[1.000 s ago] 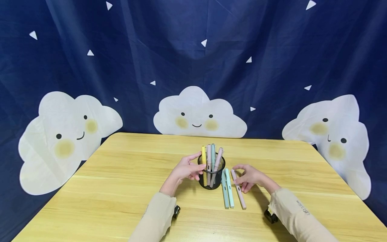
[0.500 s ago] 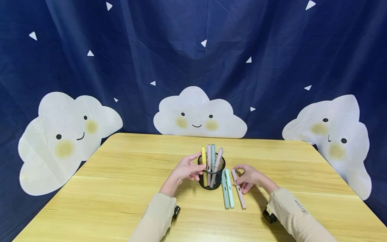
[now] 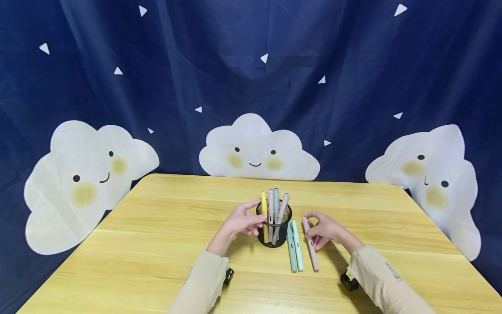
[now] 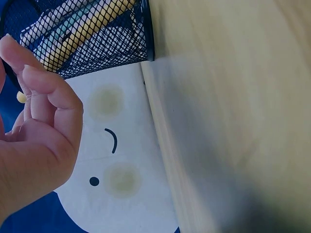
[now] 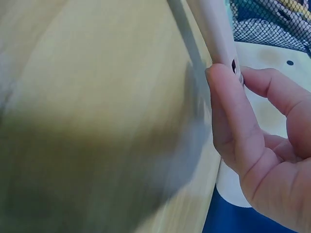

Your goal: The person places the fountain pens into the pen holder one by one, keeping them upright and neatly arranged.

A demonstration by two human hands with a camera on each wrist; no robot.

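A black mesh pen holder (image 3: pixel 270 239) stands upright on the table with several pens in it, among them a yellow pen (image 3: pixel 264 199). My left hand (image 3: pixel 240 221) grips its left side near the rim, thumb in front and index finger behind. To the right of the holder, my right hand (image 3: pixel 327 229) pinches a pale pink pen (image 3: pixel 312 254) between thumb and fingers. In the right wrist view, the pink pen (image 5: pixel 216 31) hangs apart from its shadow on the table. A blue-green pen (image 3: pixel 292 253) and a mint pen (image 3: pixel 297 250) lie side by side between holder and right hand.
The wooden table (image 3: pixel 157 244) reaches back to a dark blue curtain (image 3: pixel 176 87) with white smiling clouds. A black wrist device (image 3: pixel 349 282) sits under the right sleeve, another (image 3: pixel 228 275) under the left.
The pink pen's far end has shifted slightly up and to the right with my right hand, while its near end has hardly moved. My left hand and the pen holder keep their places.
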